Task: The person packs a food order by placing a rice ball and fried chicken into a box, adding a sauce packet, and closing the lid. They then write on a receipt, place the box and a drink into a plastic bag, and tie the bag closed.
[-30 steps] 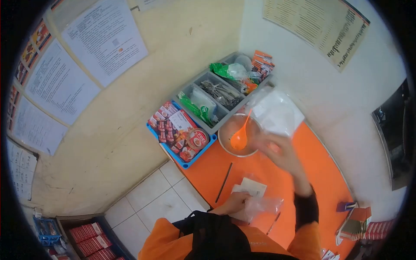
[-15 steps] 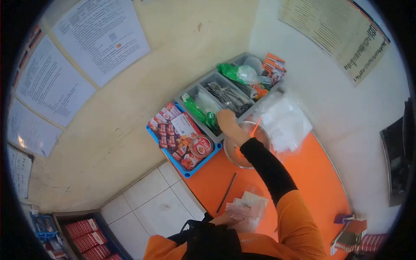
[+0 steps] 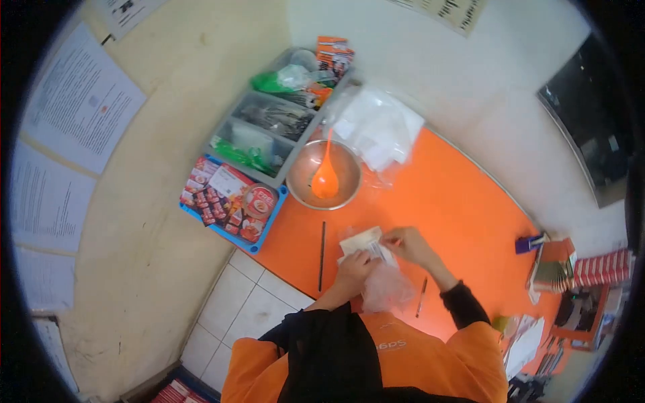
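My left hand (image 3: 355, 272) is closed on a clear plastic bag (image 3: 388, 287) that looks pinkish, above the near part of the orange table. Pale, flat packets (image 3: 363, 240) with some print show at the bag's upper end, beside my left fingertips. My right hand (image 3: 411, 246) is pinched at the packets' right edge; whatever lies between its fingertips is too small to make out. A dark, thin stick (image 3: 322, 255) lies on the table left of my hands, and a pen (image 3: 422, 297) lies to their right.
Beyond my hands, a metal bowl (image 3: 304, 193) holds an orange ladle (image 3: 326, 180). Behind it stand a grey divided tray (image 3: 290, 160) with cutlery and green packs, and a blue tray (image 3: 277, 209) with red leaflets. White plastic bags (image 3: 376, 131) lie by the wall. Booklets (image 3: 554, 260) stand at right.
My right hand has come back from the grey tray to the bag and packets near my body. My left hand now shows more clearly on the bag. The view has turned and shifted right.
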The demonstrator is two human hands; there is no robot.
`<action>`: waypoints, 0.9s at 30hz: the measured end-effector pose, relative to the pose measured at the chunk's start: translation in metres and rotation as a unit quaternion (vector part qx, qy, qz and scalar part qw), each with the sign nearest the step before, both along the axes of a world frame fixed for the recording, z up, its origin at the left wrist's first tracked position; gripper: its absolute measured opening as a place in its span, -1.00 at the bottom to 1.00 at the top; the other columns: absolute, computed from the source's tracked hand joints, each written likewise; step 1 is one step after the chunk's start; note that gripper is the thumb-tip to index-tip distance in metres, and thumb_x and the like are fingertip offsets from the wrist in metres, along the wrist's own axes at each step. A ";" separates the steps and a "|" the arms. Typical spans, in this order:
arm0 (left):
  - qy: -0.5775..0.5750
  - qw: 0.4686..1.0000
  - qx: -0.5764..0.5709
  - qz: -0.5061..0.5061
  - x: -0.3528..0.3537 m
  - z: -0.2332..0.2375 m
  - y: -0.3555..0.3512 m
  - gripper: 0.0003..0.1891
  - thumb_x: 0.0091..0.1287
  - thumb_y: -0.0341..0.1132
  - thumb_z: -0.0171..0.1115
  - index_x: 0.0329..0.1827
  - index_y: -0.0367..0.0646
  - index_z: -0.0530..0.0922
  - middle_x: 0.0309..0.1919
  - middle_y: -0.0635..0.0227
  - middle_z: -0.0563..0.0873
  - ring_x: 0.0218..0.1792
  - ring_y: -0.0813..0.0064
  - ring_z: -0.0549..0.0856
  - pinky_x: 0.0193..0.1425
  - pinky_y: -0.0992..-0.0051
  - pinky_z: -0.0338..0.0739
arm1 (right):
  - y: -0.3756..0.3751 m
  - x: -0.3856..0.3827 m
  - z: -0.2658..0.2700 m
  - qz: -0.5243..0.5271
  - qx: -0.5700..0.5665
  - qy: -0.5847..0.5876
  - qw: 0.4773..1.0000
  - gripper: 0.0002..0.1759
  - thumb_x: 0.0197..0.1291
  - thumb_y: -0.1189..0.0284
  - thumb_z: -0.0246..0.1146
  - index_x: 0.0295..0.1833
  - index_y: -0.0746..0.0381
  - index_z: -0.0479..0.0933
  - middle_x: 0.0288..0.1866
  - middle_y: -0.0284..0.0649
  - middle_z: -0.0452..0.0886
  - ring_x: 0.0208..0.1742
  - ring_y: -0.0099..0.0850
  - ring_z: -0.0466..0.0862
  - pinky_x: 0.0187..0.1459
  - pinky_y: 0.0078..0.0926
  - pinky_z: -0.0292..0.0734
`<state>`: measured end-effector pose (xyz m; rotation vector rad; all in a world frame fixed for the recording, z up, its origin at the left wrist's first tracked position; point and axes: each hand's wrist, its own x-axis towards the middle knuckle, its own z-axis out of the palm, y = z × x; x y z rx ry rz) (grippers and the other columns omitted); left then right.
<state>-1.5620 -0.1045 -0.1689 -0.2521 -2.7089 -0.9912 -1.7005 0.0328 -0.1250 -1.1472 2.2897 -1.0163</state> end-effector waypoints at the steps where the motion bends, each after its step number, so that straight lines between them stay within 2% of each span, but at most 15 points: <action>1: 0.034 0.998 -0.053 0.008 -0.002 0.001 0.000 -0.68 -0.01 -0.36 0.07 -0.13 -0.09 0.49 -0.32 0.30 0.48 -0.25 0.32 0.49 -0.20 0.44 0.37 | 0.016 0.015 -0.007 -0.002 -0.011 0.000 1.000 -0.83 -0.04 0.46 0.26 -0.28 0.25 0.59 -0.38 -0.17 0.62 -0.44 -0.30 0.60 -0.35 -0.49 0.51; 4: 0.120 0.989 -0.088 0.002 -0.008 0.014 0.001 -0.71 -0.03 -0.36 0.10 -0.17 -0.10 0.49 -0.35 0.33 0.48 -0.21 0.34 0.48 -0.16 0.42 0.34 | 0.032 0.047 -0.022 -0.038 -0.011 0.045 0.998 -0.83 -0.05 0.49 0.26 -0.27 0.26 0.59 -0.36 -0.17 0.62 -0.38 -0.30 0.61 -0.31 -0.48 0.52; 7: 0.057 0.994 -0.063 -0.066 -0.011 0.009 0.002 -0.69 -0.09 -0.38 0.15 -0.20 -0.12 0.48 -0.39 0.30 0.45 -0.25 0.30 0.47 -0.21 0.37 0.37 | 0.040 0.055 -0.035 -0.031 -0.058 0.113 0.991 -0.82 -0.08 0.49 0.27 -0.28 0.24 0.59 -0.29 -0.17 0.62 -0.28 -0.23 0.61 -0.24 -0.39 0.53; 10: -0.058 0.994 0.029 -0.082 -0.013 0.014 0.002 -0.71 -0.07 -0.45 0.16 -0.21 -0.21 0.46 -0.37 0.26 0.46 -0.23 0.27 0.49 -0.20 0.34 0.41 | 0.040 0.067 -0.043 -0.076 -0.100 0.119 0.985 -0.76 -0.11 0.49 0.30 -0.22 0.21 0.57 -0.28 -0.21 0.61 -0.25 -0.25 0.59 -0.23 -0.38 0.50; 13: -0.084 0.975 0.204 0.023 -0.022 -0.002 0.002 -0.71 -0.02 -0.50 0.19 -0.18 -0.28 0.45 -0.29 0.23 0.52 -0.19 0.28 0.54 -0.15 0.34 0.47 | 0.032 0.086 -0.041 -0.172 -0.174 0.147 0.959 -0.72 -0.12 0.50 0.31 -0.19 0.20 0.56 -0.30 -0.24 0.59 -0.26 -0.27 0.56 -0.22 -0.38 0.46; 16: -0.212 0.916 0.340 0.030 -0.028 -0.024 -0.013 -0.69 0.09 -0.46 0.22 -0.09 -0.29 0.43 -0.19 0.27 0.57 -0.17 0.46 0.58 -0.15 0.48 0.49 | 0.026 0.093 -0.039 -0.077 -0.180 0.182 0.964 -0.72 -0.12 0.53 0.31 -0.19 0.20 0.56 -0.30 -0.24 0.56 -0.28 -0.28 0.53 -0.21 -0.38 0.43; 19: -0.205 0.850 0.480 0.069 -0.024 -0.025 -0.008 -0.65 0.04 -0.53 0.25 -0.08 -0.32 0.42 -0.23 0.25 0.58 -0.26 0.48 0.61 -0.19 0.52 0.53 | 0.020 0.099 -0.045 -0.122 -0.187 0.147 0.964 -0.74 -0.06 0.56 0.28 -0.16 0.21 0.56 -0.29 -0.22 0.54 -0.27 -0.29 0.54 -0.22 -0.43 0.45; 22: -0.265 0.774 0.566 0.102 -0.020 -0.015 -0.007 -0.68 0.07 -0.55 0.21 -0.08 -0.36 0.41 -0.22 0.21 0.58 -0.25 0.41 0.63 -0.16 0.50 0.57 | 0.012 0.107 -0.059 -0.184 -0.246 0.017 0.951 -0.79 0.03 0.58 0.22 -0.15 0.25 0.55 -0.27 -0.23 0.56 -0.25 -0.37 0.55 -0.23 -0.47 0.47; 25: -0.281 0.719 0.630 0.085 -0.018 -0.010 -0.008 -0.65 0.08 -0.56 0.20 -0.04 -0.37 0.41 -0.18 0.18 0.58 -0.20 0.39 0.64 -0.12 0.49 0.58 | 0.008 0.108 -0.063 -0.244 -0.295 -0.188 0.904 -0.78 0.14 0.58 0.14 -0.07 0.26 0.52 -0.25 -0.22 0.58 -0.23 -0.45 0.58 -0.22 -0.57 0.50; 27: -0.282 0.730 0.618 0.084 -0.018 -0.009 -0.007 -0.65 0.09 -0.55 0.19 -0.03 -0.37 0.41 -0.16 0.17 0.58 -0.18 0.38 0.64 -0.11 0.48 0.59 | 0.007 0.102 -0.056 -0.298 -0.343 -0.399 0.796 -0.75 0.18 0.56 0.12 0.00 0.26 0.42 -0.24 -0.19 0.58 -0.25 -0.47 0.59 -0.21 -0.60 0.52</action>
